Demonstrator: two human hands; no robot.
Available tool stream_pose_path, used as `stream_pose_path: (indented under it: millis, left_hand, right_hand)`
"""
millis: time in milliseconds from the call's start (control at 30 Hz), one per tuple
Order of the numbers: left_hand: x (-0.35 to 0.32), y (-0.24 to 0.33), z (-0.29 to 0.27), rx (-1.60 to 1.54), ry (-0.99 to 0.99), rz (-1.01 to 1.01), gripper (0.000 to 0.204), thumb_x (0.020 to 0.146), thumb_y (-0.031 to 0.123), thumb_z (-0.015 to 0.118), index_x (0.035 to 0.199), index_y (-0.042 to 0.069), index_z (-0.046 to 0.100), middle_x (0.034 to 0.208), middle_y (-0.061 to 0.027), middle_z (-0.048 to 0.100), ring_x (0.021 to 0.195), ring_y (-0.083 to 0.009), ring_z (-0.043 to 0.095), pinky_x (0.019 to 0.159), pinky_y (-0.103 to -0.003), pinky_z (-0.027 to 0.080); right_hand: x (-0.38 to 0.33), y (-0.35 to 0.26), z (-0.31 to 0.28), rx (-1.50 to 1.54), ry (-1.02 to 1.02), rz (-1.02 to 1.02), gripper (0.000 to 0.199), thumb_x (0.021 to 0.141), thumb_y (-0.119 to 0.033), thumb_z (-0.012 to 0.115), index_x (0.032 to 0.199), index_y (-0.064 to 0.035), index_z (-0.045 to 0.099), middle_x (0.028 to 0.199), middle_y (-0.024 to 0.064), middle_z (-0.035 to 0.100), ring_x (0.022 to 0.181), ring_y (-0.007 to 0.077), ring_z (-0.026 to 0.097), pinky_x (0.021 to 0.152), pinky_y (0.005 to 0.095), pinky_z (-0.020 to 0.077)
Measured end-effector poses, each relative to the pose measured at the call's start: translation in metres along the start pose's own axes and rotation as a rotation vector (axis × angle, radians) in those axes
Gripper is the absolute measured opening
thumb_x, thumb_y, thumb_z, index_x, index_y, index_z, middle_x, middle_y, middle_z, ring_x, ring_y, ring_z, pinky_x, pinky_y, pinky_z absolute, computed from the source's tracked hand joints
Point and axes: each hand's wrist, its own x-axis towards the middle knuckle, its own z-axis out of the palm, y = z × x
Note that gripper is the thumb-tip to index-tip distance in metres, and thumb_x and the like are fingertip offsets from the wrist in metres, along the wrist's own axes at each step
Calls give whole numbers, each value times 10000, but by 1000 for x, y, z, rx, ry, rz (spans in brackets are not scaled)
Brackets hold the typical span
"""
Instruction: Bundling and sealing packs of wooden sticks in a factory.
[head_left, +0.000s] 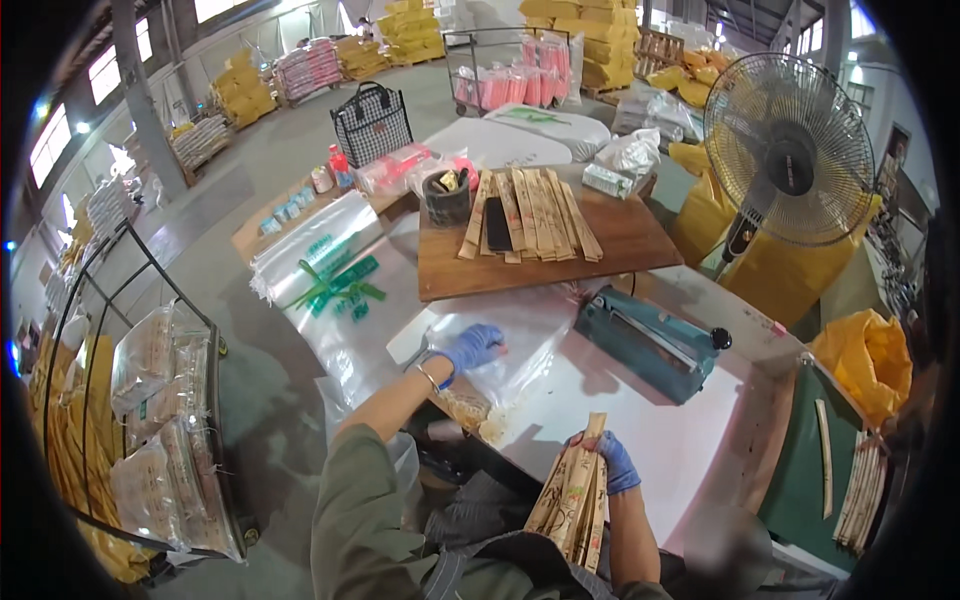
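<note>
My left hand (470, 350), in a blue glove, rests on a clear plastic bag (525, 335) on the white tabletop, fingers bent and closed on its film. In my right hand (612, 462), also gloved with bare fingertips, is a bundle of wrapped chopsticks (572, 500), long flat beige packets with print. The bundle tilts near my body at the table's front edge. More wrapped chopsticks (535, 215) lie fanned out on a raised brown board (450, 275), with a black phone (497, 224) on top of them.
A teal bag sealer (650, 340) stands right of the plastic bag. Clear bags with green ties (340, 285) lie at left. A dark round holder (447, 200) sits on the board. The fan (790, 150) stands at far right, above a green surface (800, 470) with more packets.
</note>
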Motion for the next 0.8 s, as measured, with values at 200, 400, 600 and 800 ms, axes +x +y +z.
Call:
stream_pose_path:
  millis: [200,400,600,800]
  left_hand:
    - [-22,154,57,-23,47,494,200,819,209,531,885,23,564,837,-182,608,783,-354,588,700,-404,475]
    - [-33,145,36,41,378,77,152,822,195,542,828,43,559,707,-179,594,681,-383,580,628,-397,486]
    - [-73,157,42,257,499,307,295,753,263,617,986,87,571,1041,-136,534,899,-256,578,744,-359,468]
    - [-48,120,55,162,157,-199,590,715,111,554,1282,50,401,1297,-188,408,910,-363,548,764,-398,470]
  right_hand:
    - [33,11,-5,-132,-74,17,332,721,-288,682,845,15,623,787,118,634,706,189,617,677,303,506]
    - [40,2,3,-156,-20,11,276,710,-189,667,867,35,629,735,102,636,628,185,612,623,286,510]
    - [13,-4,-4,-110,40,-5,264,699,-158,611,822,76,596,783,167,626,712,259,629,685,348,525]
    - [-51,-19,6,6,188,-183,280,712,-187,584,809,76,581,710,177,607,644,287,630,606,361,533]
